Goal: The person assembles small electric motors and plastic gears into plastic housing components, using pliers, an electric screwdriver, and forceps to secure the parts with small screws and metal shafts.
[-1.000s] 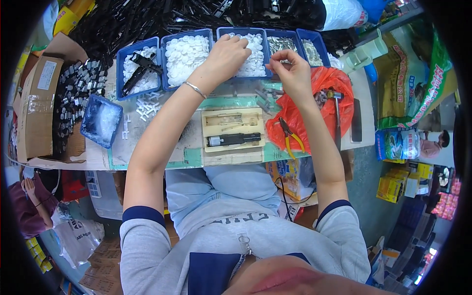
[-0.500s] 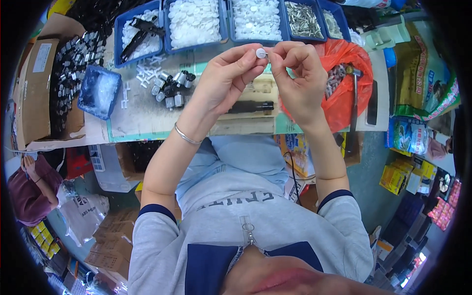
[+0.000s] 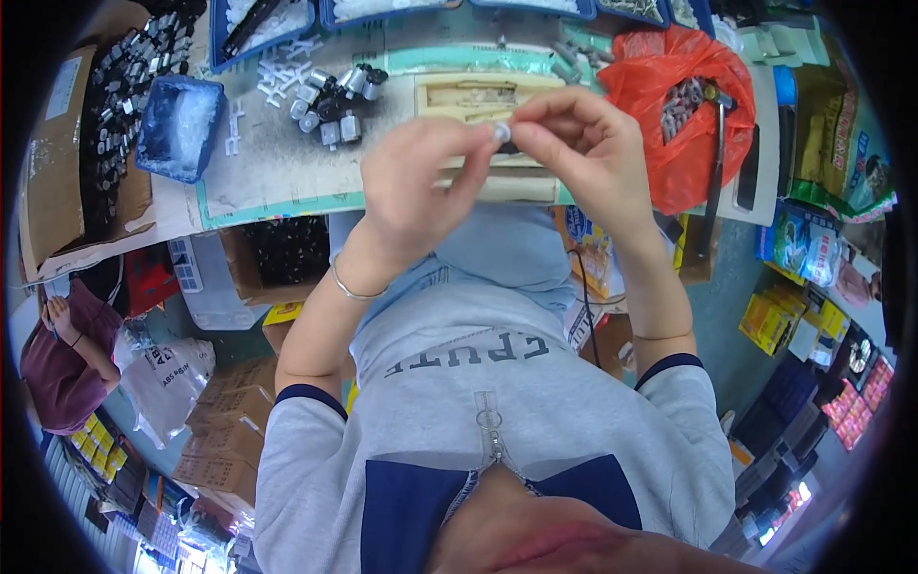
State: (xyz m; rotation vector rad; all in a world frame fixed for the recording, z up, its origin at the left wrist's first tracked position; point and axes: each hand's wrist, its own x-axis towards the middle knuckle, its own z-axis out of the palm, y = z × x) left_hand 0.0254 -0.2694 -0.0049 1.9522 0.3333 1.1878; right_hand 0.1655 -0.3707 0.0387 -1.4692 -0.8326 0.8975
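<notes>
Disc (image 3: 502,133) between hands (image 3: 411,182) (image 3: 598,158), near table edge (image 3: 287,205)

Worktable (image 3: 277,167), pale, stained, green tape (image 3: 277,208) along front edge and another strip farther back. Upper left: open cardboard box (image 3: 59,163), small silver-and-black motors (image 3: 124,100) beside or in it, cannot tell which; blue tray (image 3: 146,161) near it. Right of tray: white plastic pieces (image 3: 277,72), then motor pile (image 3: 335,105). Upper centre: cream fixture (image 3: 426,99), partly hidden. Grey pieces (image 3: 572,69) just behind. Upper right: red plastic bag (image 3: 631,77), dark flat bar (image 3: 747,172) beside. Top edge: row of blue bins (image 3: 390,17), cut off by frame.
</notes>
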